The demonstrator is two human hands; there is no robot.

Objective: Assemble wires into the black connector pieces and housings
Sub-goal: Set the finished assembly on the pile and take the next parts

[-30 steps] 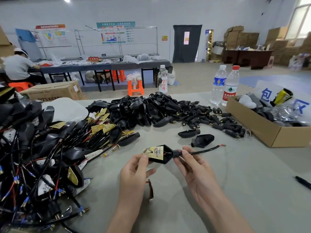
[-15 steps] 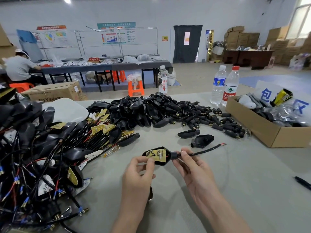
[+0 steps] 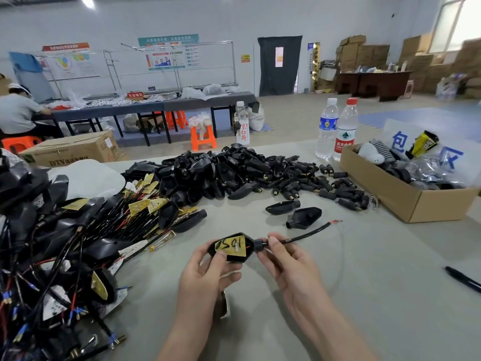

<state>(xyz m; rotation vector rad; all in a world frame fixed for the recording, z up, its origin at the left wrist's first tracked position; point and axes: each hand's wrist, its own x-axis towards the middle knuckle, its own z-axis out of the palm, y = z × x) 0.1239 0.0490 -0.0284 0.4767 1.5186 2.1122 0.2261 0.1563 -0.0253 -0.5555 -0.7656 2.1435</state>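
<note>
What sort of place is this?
Likely a factory assembly floor: a heap of black plastic housings on the grey worktable, stacked brown cardboard cartons behind, another worker at a long dark bench.

Assembly workshop: worktables [image 3: 145, 110], stacked cartons [image 3: 354, 52].

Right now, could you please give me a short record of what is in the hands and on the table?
Left hand: holds black housing, thumb on its yellow board
Right hand: pinches wire at the housing's neck
Wire end: free, red strands showing
Table: pile of black parts behind, wired bundle left, cardboard box right, pen
</note>
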